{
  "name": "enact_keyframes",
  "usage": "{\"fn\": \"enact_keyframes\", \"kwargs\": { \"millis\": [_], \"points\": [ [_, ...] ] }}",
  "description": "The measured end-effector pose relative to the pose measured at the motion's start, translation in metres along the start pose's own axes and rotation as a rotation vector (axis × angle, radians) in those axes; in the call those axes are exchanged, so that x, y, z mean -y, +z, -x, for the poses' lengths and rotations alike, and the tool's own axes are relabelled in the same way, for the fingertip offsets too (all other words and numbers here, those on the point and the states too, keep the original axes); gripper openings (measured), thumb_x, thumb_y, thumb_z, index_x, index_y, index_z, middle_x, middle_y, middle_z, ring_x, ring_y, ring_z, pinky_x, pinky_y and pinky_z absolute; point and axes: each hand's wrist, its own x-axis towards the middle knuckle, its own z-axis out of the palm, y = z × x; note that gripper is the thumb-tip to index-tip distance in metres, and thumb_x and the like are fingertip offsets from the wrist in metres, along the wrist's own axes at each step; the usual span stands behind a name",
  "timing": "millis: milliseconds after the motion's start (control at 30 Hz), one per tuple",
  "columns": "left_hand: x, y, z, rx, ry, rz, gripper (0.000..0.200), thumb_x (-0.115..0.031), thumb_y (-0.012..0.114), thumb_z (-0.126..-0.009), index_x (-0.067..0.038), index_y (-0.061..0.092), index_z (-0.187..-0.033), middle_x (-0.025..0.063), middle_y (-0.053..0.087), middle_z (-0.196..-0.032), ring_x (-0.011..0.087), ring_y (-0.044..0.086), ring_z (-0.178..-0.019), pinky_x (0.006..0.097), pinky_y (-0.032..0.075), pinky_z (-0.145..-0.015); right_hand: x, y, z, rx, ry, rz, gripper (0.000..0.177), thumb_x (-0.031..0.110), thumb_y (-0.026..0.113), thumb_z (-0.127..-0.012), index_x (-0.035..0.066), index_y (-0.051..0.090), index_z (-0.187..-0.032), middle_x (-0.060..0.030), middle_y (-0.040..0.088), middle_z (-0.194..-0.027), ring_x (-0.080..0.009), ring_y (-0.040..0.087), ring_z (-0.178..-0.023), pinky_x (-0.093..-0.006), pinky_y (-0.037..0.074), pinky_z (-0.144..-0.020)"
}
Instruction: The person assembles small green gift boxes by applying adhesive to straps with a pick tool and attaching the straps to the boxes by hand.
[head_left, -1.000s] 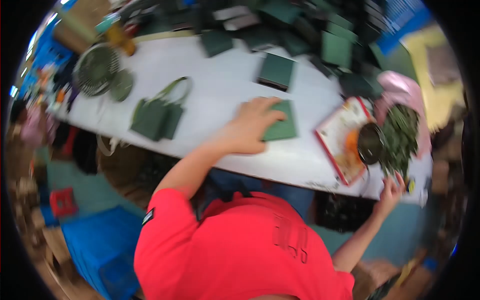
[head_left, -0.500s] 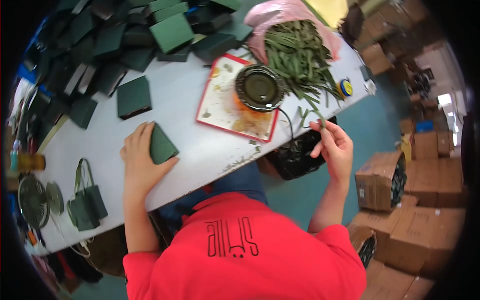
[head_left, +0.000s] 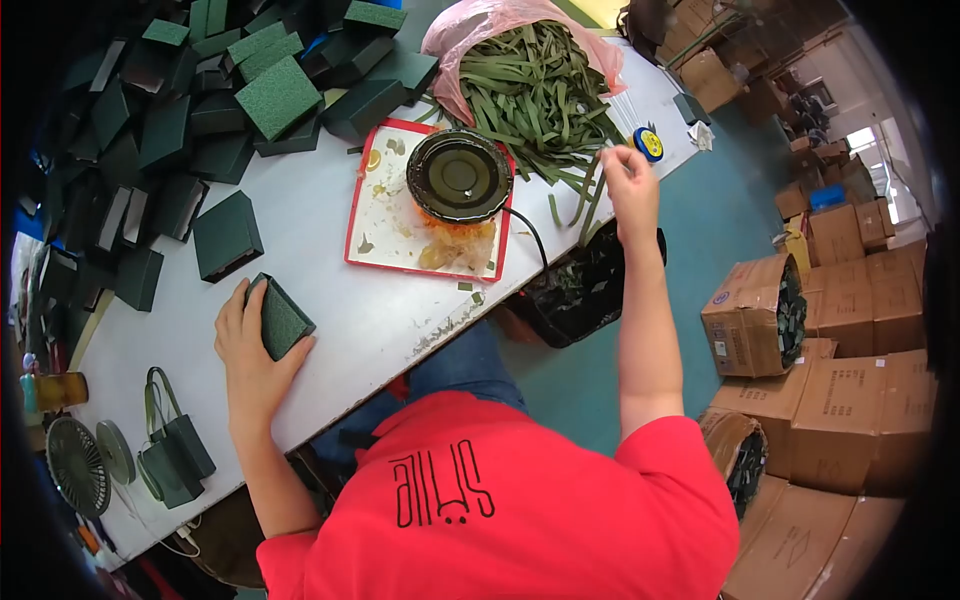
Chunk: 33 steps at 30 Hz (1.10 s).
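My left hand (head_left: 250,355) is curled around a small dark green box (head_left: 287,318) on the white table (head_left: 350,330). Fingers lie along its left side, with the thumb at the near edge. Near the right edge, my right hand (head_left: 633,190) pinches a green ribbon strip (head_left: 597,208), which dangles from the fingertips beside a heap of similar green strips (head_left: 535,90). Left of that hand, a round black pot (head_left: 460,178) with dark liquid stands on a stained white board with a red rim (head_left: 353,225).
Many green boxes (head_left: 165,130) are piled at the back left; one box (head_left: 228,237) lies apart. A small green bag (head_left: 175,455) and a fan (head_left: 76,465) stand at left. A black-lined bin (head_left: 575,300) sits below the table edge. Cardboard cartons (head_left: 840,430) fill the right side.
My right hand has moved up and away from me, toward the strip heap, still pinching a strip. My left hand stays on the box. The whole view has shifted slightly.
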Motion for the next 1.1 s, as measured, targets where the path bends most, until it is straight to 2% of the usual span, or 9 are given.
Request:
{"fn": "enact_keyframes", "kwargs": {
  "millis": [133,200,233,333,433,533,833,933,1100],
  "points": [
    [0.001,0.004,0.001,-0.025,0.002,0.013,0.082,-0.025,0.083,-0.068,-0.01,0.048,-0.141,0.0137,0.042,-0.149,0.0351,0.037,-0.135,0.0497,0.027,-0.112,0.008,0.002,-0.053,0.06,0.0,0.048,0.021,0.018,0.069,-0.09,-0.003,0.067,-0.087,-0.0052,0.07,-0.101,-0.0092,0.059,-0.074,-0.0228,0.047,-0.069],
    [0.0,0.004,0.001,-0.027,-0.007,0.017,0.083,-0.026,0.083,-0.069,-0.01,0.047,-0.141,0.0136,0.042,-0.149,0.035,0.037,-0.135,0.0501,0.027,-0.112,0.013,0.01,-0.068,0.04,-0.234,0.204,0.02,0.015,0.07,-0.086,-0.004,0.067,-0.081,-0.006,0.071,-0.103,-0.01,0.059,-0.076,-0.0239,0.048,-0.071],
    [0.0,0.004,0.001,-0.03,-0.008,0.009,0.083,-0.026,0.083,-0.069,-0.01,0.047,-0.142,0.0135,0.042,-0.149,0.0349,0.037,-0.135,0.0503,0.027,-0.112,0.023,0.015,-0.069,0.046,-0.254,0.186,0.018,0.013,0.069,-0.082,-0.004,0.066,-0.075,-0.0077,0.072,-0.107,-0.0129,0.063,-0.086,-0.0274,0.05,-0.076],
    [0.0,0.006,0.002,-0.033,-0.008,-0.015,0.083,-0.028,0.083,-0.069,-0.011,0.047,-0.142,0.0133,0.041,-0.15,0.0349,0.037,-0.135,0.0507,0.027,-0.112,0.017,0.019,-0.087,0.086,-0.395,0.345,0.018,0.011,0.067,-0.083,-0.003,0.064,-0.073,-0.0077,0.072,-0.109,-0.0119,0.065,-0.088,-0.0272,0.05,-0.076],
    [0.001,0.007,0.002,-0.036,-0.008,-0.039,0.084,-0.029,0.082,-0.07,-0.011,0.046,-0.144,0.0131,0.042,-0.15,0.0351,0.037,-0.136,0.0506,0.028,-0.111,0.019,0.023,-0.094,0.091,-0.514,0.431,0.017,0.01,0.065,-0.083,-0.002,0.062,-0.071,-0.0091,0.072,-0.109,-0.0111,0.066,-0.079,-0.0244,0.05,-0.071],
    [0.001,0.007,0.003,-0.037,-0.011,-0.038,0.084,-0.029,0.082,-0.07,-0.011,0.045,-0.144,0.0128,0.041,-0.151,0.035,0.037,-0.136,0.0509,0.028,-0.111,0.02,0.027,-0.091,0.181,-0.161,0.076,0.017,0.01,0.063,-0.083,-0.001,0.06,-0.071,-0.0101,0.072,-0.107,-0.011,0.067,-0.073,-0.0224,0.049,-0.068],
    [0.0,0.007,0.003,-0.034,-0.024,-0.035,0.083,-0.03,0.082,-0.071,-0.011,0.046,-0.144,0.013,0.041,-0.151,0.035,0.037,-0.136,0.0509,0.028,-0.111,0.003,0.035,-0.088,0.231,0.02,-0.256,0.024,0.023,0.05,-0.105,0.0,0.056,-0.105,-0.0175,0.069,-0.097,-0.0236,0.074,-0.086,-0.0279,0.058,-0.071],
    [0.001,0.007,0.003,-0.034,-0.026,-0.035,0.083,-0.03,0.082,-0.071,-0.011,0.046,-0.144,0.0131,0.041,-0.151,0.0349,0.036,-0.136,0.0508,0.028,-0.111,0.006,0.04,-0.083,0.237,0.114,-0.3,0.028,0.029,0.05,-0.105,0.002,0.056,-0.108,-0.0165,0.068,-0.106,-0.0238,0.075,-0.082,-0.0268,0.057,-0.069],
    [-0.001,0.006,0.002,-0.029,-0.033,-0.029,0.084,-0.03,0.082,-0.071,-0.011,0.046,-0.144,0.0128,0.041,-0.151,0.0345,0.037,-0.136,0.0503,0.028,-0.111,0.013,0.034,-0.082,0.183,-0.077,0.043,0.028,0.03,0.053,-0.105,0.002,0.058,-0.108,-0.0158,0.058,-0.134,-0.0213,0.075,-0.074,-0.0218,0.051,-0.056]
  ]
}}
